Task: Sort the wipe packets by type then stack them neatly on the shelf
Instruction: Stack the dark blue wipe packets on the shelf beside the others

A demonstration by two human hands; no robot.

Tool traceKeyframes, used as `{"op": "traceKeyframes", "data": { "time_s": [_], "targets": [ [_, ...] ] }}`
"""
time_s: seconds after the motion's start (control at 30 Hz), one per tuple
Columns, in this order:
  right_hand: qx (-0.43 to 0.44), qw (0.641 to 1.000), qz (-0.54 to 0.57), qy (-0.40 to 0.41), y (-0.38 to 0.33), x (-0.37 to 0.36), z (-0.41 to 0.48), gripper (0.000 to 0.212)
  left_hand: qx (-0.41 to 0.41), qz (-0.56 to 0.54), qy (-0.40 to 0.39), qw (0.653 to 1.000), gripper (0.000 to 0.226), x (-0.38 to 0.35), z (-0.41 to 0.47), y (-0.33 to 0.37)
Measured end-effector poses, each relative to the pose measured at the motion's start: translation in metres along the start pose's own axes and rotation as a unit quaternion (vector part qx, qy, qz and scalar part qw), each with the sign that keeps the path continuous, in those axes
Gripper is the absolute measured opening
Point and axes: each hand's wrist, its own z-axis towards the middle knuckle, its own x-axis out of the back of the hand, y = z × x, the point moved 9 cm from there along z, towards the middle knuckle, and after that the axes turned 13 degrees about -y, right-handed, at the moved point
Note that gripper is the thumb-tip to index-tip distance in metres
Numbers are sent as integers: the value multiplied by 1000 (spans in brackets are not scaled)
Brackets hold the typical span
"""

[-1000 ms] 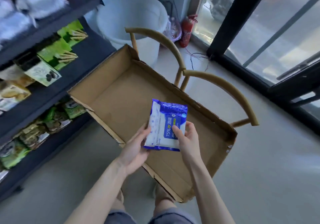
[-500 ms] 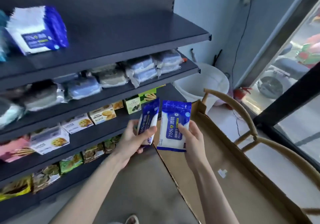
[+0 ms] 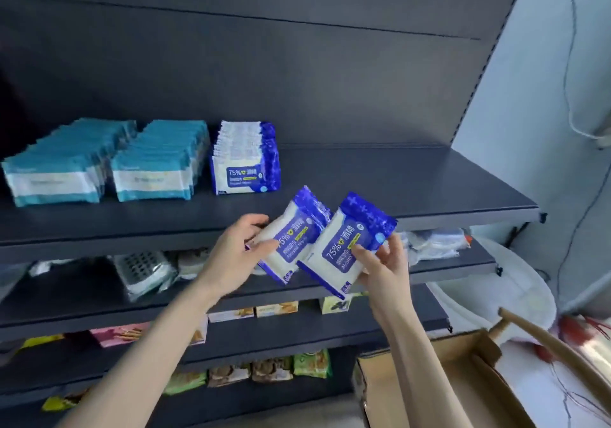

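While each of the hands grips one blue packet, left hand [image 3: 238, 253] and right hand [image 3: 383, 267], shelf [image 3: 413, 179] carries two teal rows [image 3: 99, 163], one blue row [image 3: 246, 163].

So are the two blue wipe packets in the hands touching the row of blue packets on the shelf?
Apart. The head view shows bare dark shelf between the left-hand packet, the right-hand packet and the shelved blue row.

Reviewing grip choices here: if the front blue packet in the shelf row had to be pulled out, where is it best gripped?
Probably by its top sealed edge, from above and the front. The front blue packet stands upright, its back against the row and a teal stack close on its left, leaving the top edge and right side exposed.
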Motion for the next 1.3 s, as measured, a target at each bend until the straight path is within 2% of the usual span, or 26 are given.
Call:
{"op": "traceKeyframes", "data": {
  "time_s": [0.17,0.33,0.5,0.67,0.8,0.93,1.03,1.13,1.3],
  "targets": [
    [1,999,17,-47,4,-35,74,26,-8,95,70,993,17,68,42,16],
    [8,997,-4,-72,8,-59,132,19,10,210,94,973,12,110,83,20],
    [-6,995,-28,-99,18,-75,171,24,49,293,113,948,12,127,112,12],
    [-17,990,-85,-112,37,-77,190,35,49,369,113,921,13,128,125,10],
    [-20,976,-191,-99,47,-75,195,24,32,344,104,933,21,135,128,-1],
    [-12,953,-287,-97,49,-86,194,27,-1,289,78,954,26,140,124,-5],
    [-27,939,-326,-103,57,-102,196,31,3,262,35,964,40,139,121,-10],
    [-19,911,-401,-94,61,-118,200,37,-1,295,22,955,51,139,120,-13],
    [-2,875,-482,-49,56,-126,199,51,-45,359,33,932,48,137,121,-10]
  ]
}}
